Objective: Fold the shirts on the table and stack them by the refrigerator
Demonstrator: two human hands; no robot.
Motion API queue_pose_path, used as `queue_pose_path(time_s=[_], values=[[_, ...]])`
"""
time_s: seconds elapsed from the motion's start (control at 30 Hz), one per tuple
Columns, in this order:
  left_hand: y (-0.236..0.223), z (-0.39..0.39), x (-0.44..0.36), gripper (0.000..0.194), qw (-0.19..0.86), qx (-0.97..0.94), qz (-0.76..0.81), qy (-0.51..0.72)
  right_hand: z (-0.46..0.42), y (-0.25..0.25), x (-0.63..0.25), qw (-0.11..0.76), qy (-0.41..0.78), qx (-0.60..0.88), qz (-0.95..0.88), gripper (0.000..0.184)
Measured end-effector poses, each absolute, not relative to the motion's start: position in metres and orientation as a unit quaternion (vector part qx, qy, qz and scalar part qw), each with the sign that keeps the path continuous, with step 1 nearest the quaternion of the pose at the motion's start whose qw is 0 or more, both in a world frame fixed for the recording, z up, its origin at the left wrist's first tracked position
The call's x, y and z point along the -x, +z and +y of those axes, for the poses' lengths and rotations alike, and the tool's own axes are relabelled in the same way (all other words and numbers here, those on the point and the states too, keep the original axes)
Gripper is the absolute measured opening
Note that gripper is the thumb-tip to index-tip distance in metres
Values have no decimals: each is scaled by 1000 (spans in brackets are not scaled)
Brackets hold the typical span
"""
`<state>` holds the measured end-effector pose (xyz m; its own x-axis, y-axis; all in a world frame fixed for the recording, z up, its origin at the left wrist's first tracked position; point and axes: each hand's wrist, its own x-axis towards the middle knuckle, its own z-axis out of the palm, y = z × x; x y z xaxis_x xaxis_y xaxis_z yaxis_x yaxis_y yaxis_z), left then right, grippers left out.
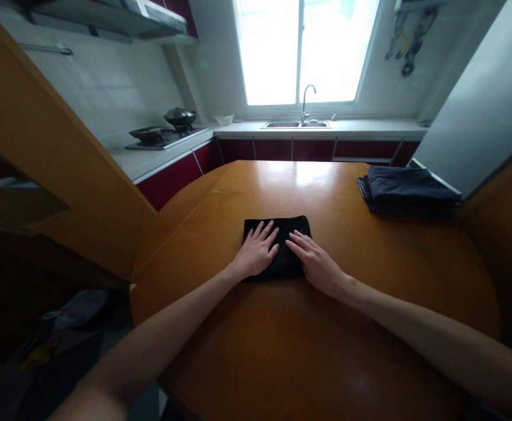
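Note:
A black piece of cloth [282, 263], folded into a compact rectangle, lies flat in the middle of the wooden table. My left hand [258, 251] rests palm down on its left part with the fingers spread. On the right part lies my right hand [320, 263], fingers stretched out and pointing up and left across the cloth's edge. Both hands press on top without gripping. Whether the cloth is a garment cannot be told from its folded shape.
The round wooden table [194, 245] carries a stack of folded dark clothes [409, 187] at its back right. Behind stand a counter with a sink [282, 124], a stove [168, 138] with pans, and a window. A pale bag [83, 307] lies on the floor at left.

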<state>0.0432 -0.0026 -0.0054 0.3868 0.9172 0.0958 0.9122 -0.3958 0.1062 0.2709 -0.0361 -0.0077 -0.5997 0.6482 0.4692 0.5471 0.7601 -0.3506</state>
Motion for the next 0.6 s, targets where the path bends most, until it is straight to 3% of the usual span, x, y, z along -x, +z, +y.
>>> queue_pose_path(time_s=[0.27, 0.6], values=[[-6, -2, -43, 58, 20, -831, 550, 77, -45, -24, -282, 327, 99, 364, -867, 90], [-6, -3, -43, 60, 23, -832, 550, 70, -60, -11, -295, 182, -10, 444, -877, 81]])
